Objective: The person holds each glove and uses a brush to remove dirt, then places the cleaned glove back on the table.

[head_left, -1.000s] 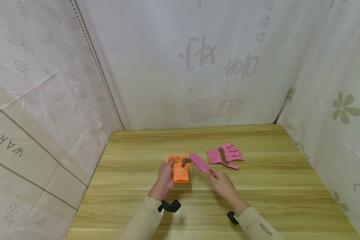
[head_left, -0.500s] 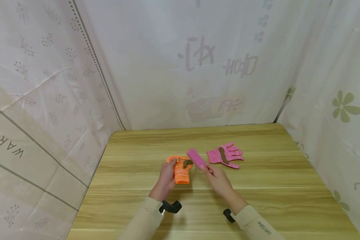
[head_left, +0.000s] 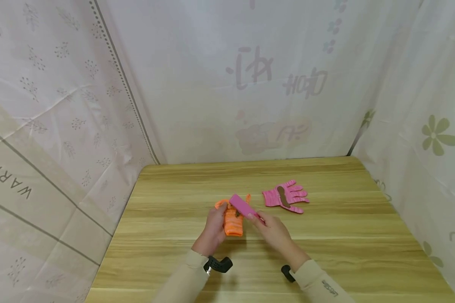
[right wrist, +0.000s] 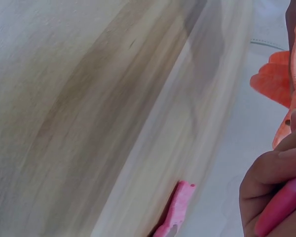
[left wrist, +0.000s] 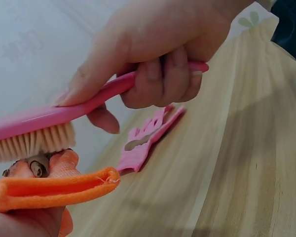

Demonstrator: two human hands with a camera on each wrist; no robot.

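My left hand (head_left: 214, 224) holds an orange knit glove (head_left: 233, 226) above the table, its cuff toward me. Brown patches mark the glove's palm side. In my right hand (head_left: 274, 231) is a pink brush (head_left: 242, 205), gripped by its handle with the thumb along the back. In the left wrist view the brush's pale bristles (left wrist: 32, 143) face down, right at the brown patch on the orange glove (left wrist: 54, 190). The brush head covers part of that patch in the head view.
A pink knit glove (head_left: 274, 198) with a brown patch lies flat on the wooden table (head_left: 326, 252), right of my hands, fingers pointing right. Pale printed curtains (head_left: 197, 84) surround the table at the back and sides.
The brush head has moved left, from the orange glove's right edge to over its palm. My left hand and the glove have shifted slightly right and toward me. The pink glove stays put.
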